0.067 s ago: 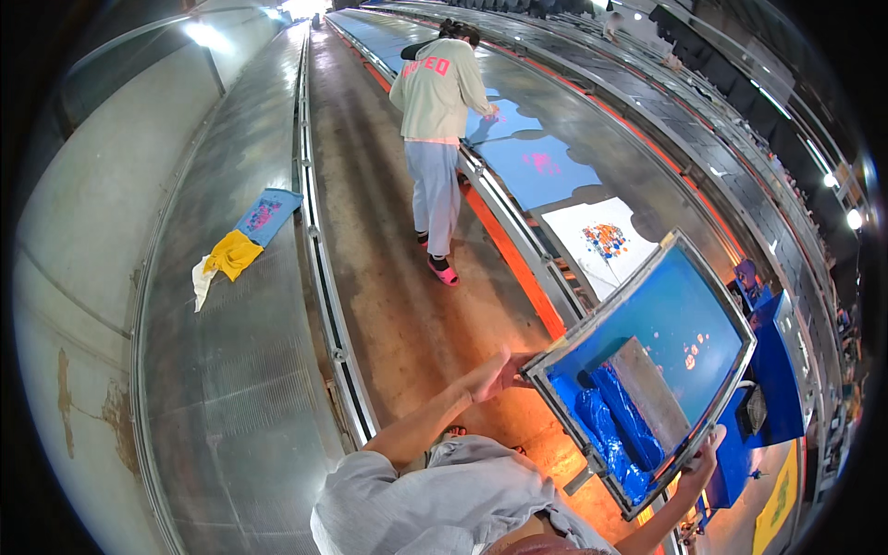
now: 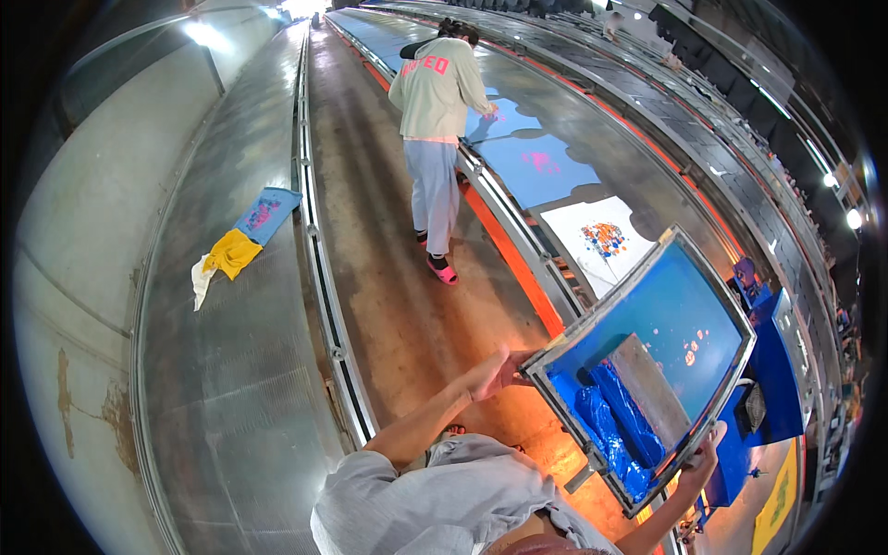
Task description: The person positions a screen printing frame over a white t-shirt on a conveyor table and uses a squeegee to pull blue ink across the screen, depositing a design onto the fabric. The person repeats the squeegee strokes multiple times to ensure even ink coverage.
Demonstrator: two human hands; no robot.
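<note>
Between my two hands I hold a screen printing frame (image 2: 700, 287), tilted, with a blue-green mesh that has several small pale openings. My left hand (image 2: 499, 374) grips its left edge, and my right hand (image 2: 705, 455) is closed on the lower right edge. Thick blue ink (image 2: 599, 427) pools at the frame's near end. A flat, greyish squeegee (image 2: 645, 388) rests in it, its lower side coated in blue. Past the frame's far edge lies a white fabric piece (image 2: 592, 231) printed with orange and blue spots.
A co-worker (image 2: 439, 92) leans over the right-hand table beside light blue fabric pieces (image 2: 536, 169). On the left table (image 2: 240, 370) lie blue, yellow and white cloths (image 2: 233, 254). A concrete aisle (image 2: 370, 231) runs between the tables. Blue metal equipment (image 2: 777, 370) stands at the right.
Almost nothing differs. The frame's far edge has shifted very slightly, with both my hands still on it.
</note>
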